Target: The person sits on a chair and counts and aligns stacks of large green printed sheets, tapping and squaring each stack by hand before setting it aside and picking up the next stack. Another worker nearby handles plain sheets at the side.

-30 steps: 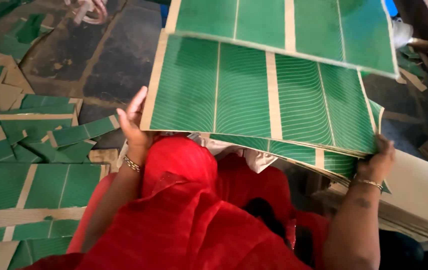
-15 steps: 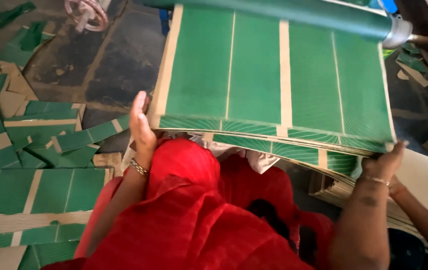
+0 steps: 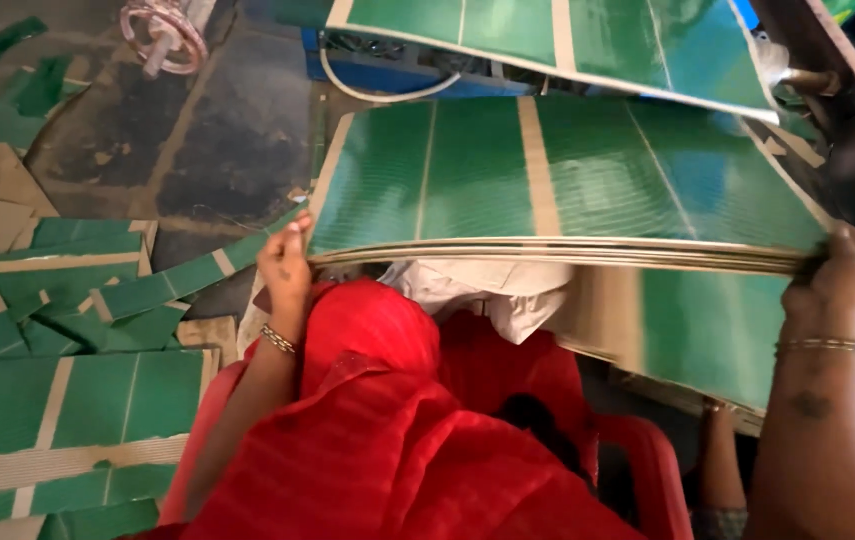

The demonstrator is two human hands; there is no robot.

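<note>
A stack of large green printed cardboard sheets [image 3: 567, 180] with tan stripes lies nearly flat in front of me, held at both near corners. My left hand [image 3: 285, 265], a bangle on its wrist, pinches the stack's near left corner. My right hand [image 3: 837, 282], also with bangles, grips the near right edge. More green sheets [image 3: 747, 340] lie beneath the stack at the right. Another green sheet [image 3: 547, 35] hangs out of the machine above the stack. My red garment [image 3: 387, 440] fills the lower middle.
Cut green cardboard pieces [image 3: 77, 400] cover the floor at left. A pink handwheel [image 3: 162, 35] and a blue machine base [image 3: 397, 65] stand at the top. White cloth [image 3: 487, 290] lies under the stack. Another person's hand [image 3: 715, 425] shows beside a red chair [image 3: 647, 470].
The stack has dropped from a raised tilt to nearly flat, its near edge now facing me. Both hands stayed on its corners. A further sheet now shows above it.
</note>
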